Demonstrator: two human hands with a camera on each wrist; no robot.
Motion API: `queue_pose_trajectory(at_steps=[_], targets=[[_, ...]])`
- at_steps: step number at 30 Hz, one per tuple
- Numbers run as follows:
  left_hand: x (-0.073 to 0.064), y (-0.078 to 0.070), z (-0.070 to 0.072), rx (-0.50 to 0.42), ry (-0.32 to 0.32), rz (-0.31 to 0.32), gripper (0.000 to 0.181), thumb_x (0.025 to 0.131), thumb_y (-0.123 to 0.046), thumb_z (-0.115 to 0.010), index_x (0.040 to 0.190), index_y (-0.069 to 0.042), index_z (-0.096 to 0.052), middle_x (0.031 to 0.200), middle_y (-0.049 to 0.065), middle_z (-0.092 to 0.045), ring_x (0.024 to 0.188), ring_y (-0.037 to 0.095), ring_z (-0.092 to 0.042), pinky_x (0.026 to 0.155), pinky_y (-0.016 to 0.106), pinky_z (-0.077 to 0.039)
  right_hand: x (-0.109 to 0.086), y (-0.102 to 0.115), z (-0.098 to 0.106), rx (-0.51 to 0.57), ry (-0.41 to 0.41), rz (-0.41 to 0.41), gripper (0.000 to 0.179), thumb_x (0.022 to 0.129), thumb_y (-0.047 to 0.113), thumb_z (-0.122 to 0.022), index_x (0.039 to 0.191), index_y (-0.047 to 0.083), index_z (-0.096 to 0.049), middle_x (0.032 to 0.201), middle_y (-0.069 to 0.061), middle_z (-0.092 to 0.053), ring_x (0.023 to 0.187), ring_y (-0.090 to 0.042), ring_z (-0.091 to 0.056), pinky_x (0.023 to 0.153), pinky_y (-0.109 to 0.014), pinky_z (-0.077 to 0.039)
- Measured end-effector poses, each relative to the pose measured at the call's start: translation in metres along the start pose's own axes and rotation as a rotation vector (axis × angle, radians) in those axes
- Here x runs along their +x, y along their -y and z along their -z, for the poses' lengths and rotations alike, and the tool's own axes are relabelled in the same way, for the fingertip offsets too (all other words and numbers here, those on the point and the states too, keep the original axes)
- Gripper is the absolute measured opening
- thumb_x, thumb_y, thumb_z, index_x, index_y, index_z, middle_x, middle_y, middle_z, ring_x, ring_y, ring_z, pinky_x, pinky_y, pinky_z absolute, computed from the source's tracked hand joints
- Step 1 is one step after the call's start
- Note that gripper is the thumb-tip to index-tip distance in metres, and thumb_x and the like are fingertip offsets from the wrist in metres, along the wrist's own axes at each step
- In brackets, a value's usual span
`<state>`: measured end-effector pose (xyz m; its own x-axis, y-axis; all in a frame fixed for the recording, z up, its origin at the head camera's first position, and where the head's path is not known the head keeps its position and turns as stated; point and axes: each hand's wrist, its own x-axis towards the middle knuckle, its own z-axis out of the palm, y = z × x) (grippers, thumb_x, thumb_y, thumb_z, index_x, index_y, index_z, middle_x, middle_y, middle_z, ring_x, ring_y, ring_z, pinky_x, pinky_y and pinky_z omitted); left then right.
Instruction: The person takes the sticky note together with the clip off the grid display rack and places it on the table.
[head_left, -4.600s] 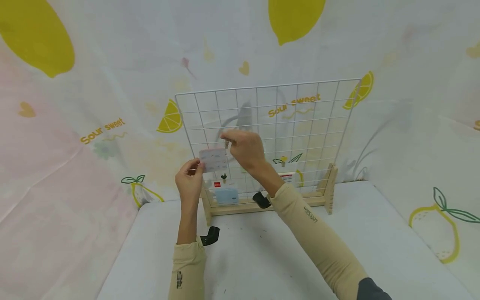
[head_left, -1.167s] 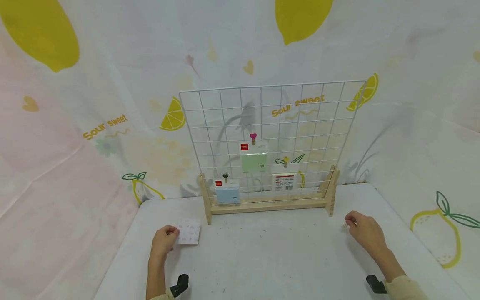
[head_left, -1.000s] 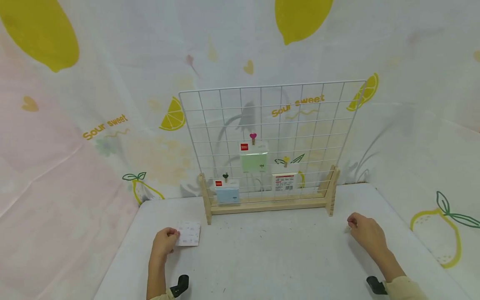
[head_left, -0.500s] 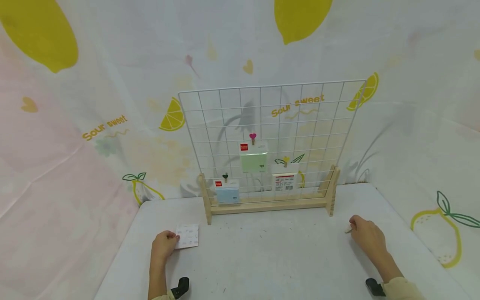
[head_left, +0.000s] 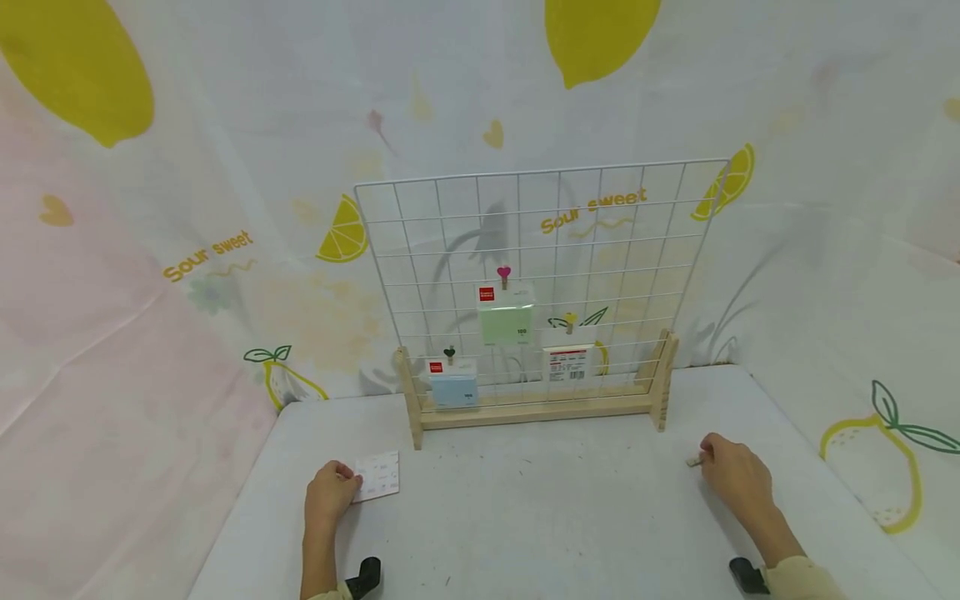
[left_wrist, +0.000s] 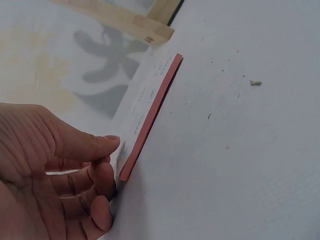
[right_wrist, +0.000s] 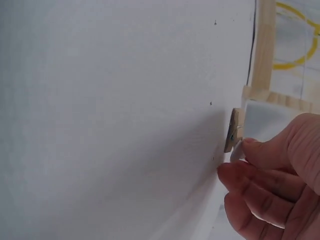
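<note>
My left hand (head_left: 330, 492) pinches the near-left edge of a square notepad (head_left: 378, 476) between thumb and fingers. The notepad has a white cover with small printed marks; its pink side edge shows in the left wrist view, close over the table. At the right of the table, my right hand (head_left: 737, 475) holds a small wooden clothespin (right_wrist: 235, 127) by its pale end, between thumb and index finger. The clothespin's wooden end points away from the fingertips towards the rack.
A white wire grid rack (head_left: 555, 175) on a wooden stand (head_left: 536, 412) is at the back. Heart-topped clothespins hold a green pack (head_left: 506, 323), a blue pack (head_left: 454, 390) and a white pack (head_left: 568, 364) on it. Small specks lie on the white table (head_left: 540, 517).
Earlier, both hands were up at the rack's left with the notepad; since then they have come down and apart to the table. Lately the left hand and notepad have shifted slightly nearer.
</note>
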<state>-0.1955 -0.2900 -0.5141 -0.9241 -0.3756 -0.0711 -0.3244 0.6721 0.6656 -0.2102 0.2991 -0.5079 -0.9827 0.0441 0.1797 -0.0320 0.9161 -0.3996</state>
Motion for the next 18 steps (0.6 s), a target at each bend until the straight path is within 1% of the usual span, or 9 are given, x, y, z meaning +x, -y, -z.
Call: queue_pose_trajectory(at_steps=[2,4,6,8,11,14,16,18], targets=[[0.0,0.0,0.0,-0.008,-0.013,-0.015,0.021,0.09,-0.009,-0.063,0.1,0.008,-0.057,0.088,0.021,-0.061,0.078,0.031,-0.056,0.065,0.041,-0.046,0.0,0.001,0.001,-0.009,-0.006,-0.009,0.01,0.088,0.001,-0.063,0.095,-0.006,-0.064,0.081,-0.02,-0.067,0.059,-0.023,-0.055,0.049,-0.037,-0.042],[-0.001,0.0,-0.001,-0.016,-0.022,-0.028,0.022,0.09,-0.009,-0.063,0.103,0.008,-0.058,0.089,0.02,-0.062,0.078,0.031,-0.056,0.064,0.04,-0.045,-0.001,0.003,0.001,-0.013,-0.047,0.001,0.013,0.086,0.001,-0.065,0.098,-0.006,-0.064,0.085,-0.022,-0.067,0.061,-0.026,-0.058,0.049,-0.038,-0.044],[0.0,-0.001,-0.001,-0.021,-0.026,-0.04,0.022,0.091,-0.01,-0.064,0.105,0.007,-0.059,0.089,0.019,-0.062,0.078,0.03,-0.056,0.064,0.039,-0.045,-0.001,0.005,0.002,-0.009,-0.117,0.023,0.018,0.085,0.0,-0.068,0.101,-0.006,-0.064,0.084,-0.022,-0.067,0.06,-0.026,-0.057,0.047,-0.037,-0.043],[0.0,-0.002,-0.001,-0.017,-0.043,-0.058,0.024,0.092,-0.011,-0.064,0.107,0.006,-0.06,0.086,0.017,-0.062,0.076,0.029,-0.055,0.062,0.038,-0.044,-0.001,0.009,0.002,0.003,-0.21,0.06,0.023,0.083,0.0,-0.071,0.105,-0.004,-0.065,0.077,-0.018,-0.065,0.058,-0.025,-0.054,0.044,-0.036,-0.039],[0.0,-0.005,-0.003,-0.017,-0.097,-0.11,0.026,0.093,-0.013,-0.065,0.112,0.004,-0.063,0.081,0.013,-0.06,0.071,0.026,-0.053,0.06,0.035,-0.041,0.0,0.016,0.003,0.021,-0.365,0.135,0.028,0.079,-0.002,-0.075,0.106,0.0,-0.067,0.071,-0.013,-0.063,0.057,-0.025,-0.054,0.042,-0.034,-0.037],[0.0,-0.012,-0.006,-0.036,-0.171,-0.179,0.028,0.093,-0.014,-0.067,0.117,0.001,-0.065,0.076,0.008,-0.058,0.067,0.022,-0.05,0.058,0.032,-0.038,0.004,0.026,0.008,0.036,-0.486,0.203,0.03,0.078,-0.002,-0.077,0.107,0.002,-0.068,0.073,-0.014,-0.064,0.061,-0.03,-0.059,0.043,-0.035,-0.038],[-0.001,-0.018,-0.007,-0.065,-0.21,-0.222,0.029,0.093,-0.014,-0.068,0.119,-0.001,-0.065,0.074,0.006,-0.056,0.065,0.02,-0.048,0.057,0.03,-0.037,0.006,0.034,0.012,0.044,-0.533,0.231,0.031,0.078,-0.001,-0.078,0.107,0.003,-0.068,0.076,-0.015,-0.066,0.063,-0.031,-0.06,0.042,-0.035,-0.038],[-0.001,-0.024,-0.009,-0.089,-0.243,-0.254,0.03,0.093,-0.015,-0.069,0.12,-0.003,-0.066,0.074,0.005,-0.055,0.066,0.019,-0.047,0.057,0.03,-0.037,0.009,0.041,0.016,0.053,-0.555,0.248,0.032,0.078,0.0,-0.078,0.108,0.004,-0.069,0.078,-0.015,-0.067,0.062,-0.03,-0.059,0.041,-0.032,-0.036]])
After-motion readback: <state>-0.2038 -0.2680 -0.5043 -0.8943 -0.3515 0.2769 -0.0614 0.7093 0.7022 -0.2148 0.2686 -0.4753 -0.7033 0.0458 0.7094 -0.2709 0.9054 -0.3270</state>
